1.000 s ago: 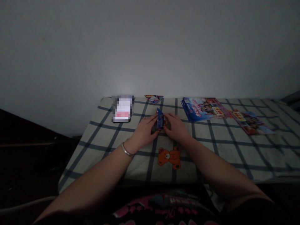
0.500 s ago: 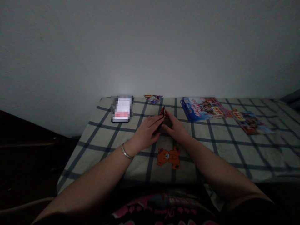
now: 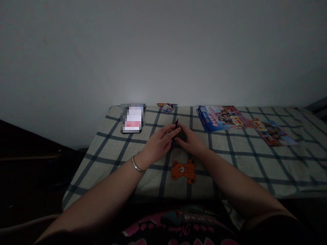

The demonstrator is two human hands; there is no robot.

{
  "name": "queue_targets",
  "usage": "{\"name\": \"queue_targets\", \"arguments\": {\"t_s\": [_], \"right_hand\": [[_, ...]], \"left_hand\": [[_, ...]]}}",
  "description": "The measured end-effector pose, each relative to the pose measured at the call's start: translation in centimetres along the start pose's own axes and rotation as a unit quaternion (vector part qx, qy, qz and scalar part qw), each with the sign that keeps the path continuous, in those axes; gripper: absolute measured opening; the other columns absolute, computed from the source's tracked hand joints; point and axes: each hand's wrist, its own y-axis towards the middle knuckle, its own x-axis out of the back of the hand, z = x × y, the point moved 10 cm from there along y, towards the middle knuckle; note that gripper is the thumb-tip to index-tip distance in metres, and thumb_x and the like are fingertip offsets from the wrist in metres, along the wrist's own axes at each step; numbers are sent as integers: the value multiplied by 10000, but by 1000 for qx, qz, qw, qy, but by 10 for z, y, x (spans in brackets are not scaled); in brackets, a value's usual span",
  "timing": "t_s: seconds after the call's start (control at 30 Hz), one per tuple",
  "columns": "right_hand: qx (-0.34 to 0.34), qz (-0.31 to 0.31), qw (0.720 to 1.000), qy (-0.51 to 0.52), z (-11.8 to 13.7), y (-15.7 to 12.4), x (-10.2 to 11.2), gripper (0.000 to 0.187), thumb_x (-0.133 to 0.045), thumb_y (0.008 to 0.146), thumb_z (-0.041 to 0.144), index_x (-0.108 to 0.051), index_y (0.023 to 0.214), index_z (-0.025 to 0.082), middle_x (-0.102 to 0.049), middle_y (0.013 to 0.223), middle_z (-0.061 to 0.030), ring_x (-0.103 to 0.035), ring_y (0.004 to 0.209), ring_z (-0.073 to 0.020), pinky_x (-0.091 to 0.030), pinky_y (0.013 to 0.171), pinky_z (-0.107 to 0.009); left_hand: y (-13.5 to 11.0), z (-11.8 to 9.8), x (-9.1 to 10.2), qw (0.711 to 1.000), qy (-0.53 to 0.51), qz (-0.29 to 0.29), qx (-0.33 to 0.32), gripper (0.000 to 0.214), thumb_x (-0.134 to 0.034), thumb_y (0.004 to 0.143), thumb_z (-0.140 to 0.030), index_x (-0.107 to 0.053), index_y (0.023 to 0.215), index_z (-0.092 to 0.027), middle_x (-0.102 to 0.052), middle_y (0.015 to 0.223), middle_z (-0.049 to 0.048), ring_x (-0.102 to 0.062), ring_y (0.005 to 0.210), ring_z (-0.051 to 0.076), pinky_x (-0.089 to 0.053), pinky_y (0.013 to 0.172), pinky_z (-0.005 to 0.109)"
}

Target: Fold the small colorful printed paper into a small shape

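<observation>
Closing in, both hands had just tightened around the small folded piece of printed paper [image 3: 176, 122], and what a second earlier had shown a broad blue face was now down to a dark sliver poking up between them. Half a second before, it had stood taller and edge-on; now it sat lower, mostly hidden. The left hand [image 3: 155, 144] had its fingers bent and slightly spread, the forefinger reaching across until it met the tips on the other side. The right hand [image 3: 191, 139] curled in from its own side, thumb below, the fingers nearly together with the paper pinched between the two hands. Just how the folds ran in there, I couldn't tell!

To my eye, that was a change from flattening to close finger work on a narrow edge, where the piece could easily have slipped askew. Everything else on the checked surface [image 3: 107, 153] held its place: the paper triangle [image 3: 167, 107] beyond the hands, the lit phone [image 3: 133, 120] to the left, the leaflet stack [image 3: 219, 117] and a loose leaflet [image 3: 276, 133] over on the right.
</observation>
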Motion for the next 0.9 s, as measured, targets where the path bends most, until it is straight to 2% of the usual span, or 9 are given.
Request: {"name": "queue_targets", "arguments": {"t_s": [0.13,0.33,0.5,0.63,0.77,0.9], "right_hand": [[19,24,999,-13,7,0,-3,675,-588,867,315,-358,1488,181,-570,1374,-153,-547,1253,-292,-428,1068,-497],[37,48,998,-22,13,0,-6,677,-542,899,308,-299,1525,215,-572,1385,-124,-552,1246,-285,-428,1063,-494],[51,53,997,-23,14,-1,-6,632,-506,919,313,-330,1509,171,-544,1409,-155,-536,1266,-290,-428,1064,-498],[52,50,997,-31,13,-1,-6,606,-485,922,306,-356,1493,150,-551,1400,-159,-533,1270,-280,-424,1074,-483],[40,43,998,-31,10,-2,-5,600,-472,922,274,-345,1499,171,-548,1404,-147,-525,1277,-268,-416,1082,-488],[35,23,999,-30,7,-2,-2,554,-448,940,265,-376,1486,201,-577,1376,-127,-532,1265,-257,-417,1080,-486]], "left_hand": [[-1,14,-2,997,-19,9,73,767,-532,874,-103,-178,1535,-266,-361,1472,130,-422,1347,272,-469,1087,471],[-5,31,-1,990,-67,-7,127,740,-517,882,-125,-191,1529,-277,-313,1489,137,-483,1288,265,-490,1058,480],[-6,35,-2,989,-75,-7,124,718,-509,892,-138,-199,1529,-253,-327,1514,136,-513,1261,247,-492,1053,462],[-5,35,-4,992,-55,12,115,652,-489,912,-157,-254,1517,-215,-464,1461,123,-519,1274,244,-462,1083,455],[-2,33,-5,993,-50,24,99,521,-447,934,-155,-396,1451,-197,-553,1387,103,-532,1267,228,-453,1092,440],[-1,33,-2,994,-53,17,99,500,-445,933,-154,-433,1431,-196,-567,1380,94,-542,1260,218,-456,1089,431]]}}
